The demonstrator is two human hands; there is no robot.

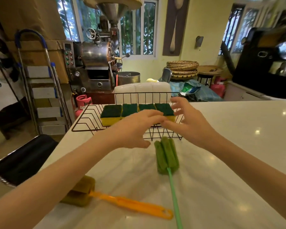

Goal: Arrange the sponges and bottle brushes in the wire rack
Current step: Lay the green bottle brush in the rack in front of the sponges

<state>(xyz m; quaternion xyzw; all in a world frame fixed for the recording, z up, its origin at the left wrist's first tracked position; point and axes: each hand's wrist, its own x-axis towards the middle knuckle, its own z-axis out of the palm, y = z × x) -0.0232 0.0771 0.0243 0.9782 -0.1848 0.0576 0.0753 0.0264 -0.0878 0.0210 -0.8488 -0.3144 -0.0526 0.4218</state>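
Note:
A black wire rack (86,118) stands at the far edge of the white counter. Several yellow sponges with dark green tops (111,111) lie side by side in a row inside it. My left hand (135,128) and my right hand (188,119) hover over the rack's front, fingers spread, fingertips at the rightmost sponge (163,108); neither hand grips anything. On the counter in front of the rack lies a green bottle brush (166,156) with a long green handle. Nearer me, at the left, lies a bottle brush with an orange handle (130,204) and an olive sponge head.
The white counter (238,146) stretches to the right and toward me. A black stool seat (23,161) sits off the counter's left edge. Behind the rack are a white container (142,88), a metal roasting machine (96,57) and a stepladder (40,80).

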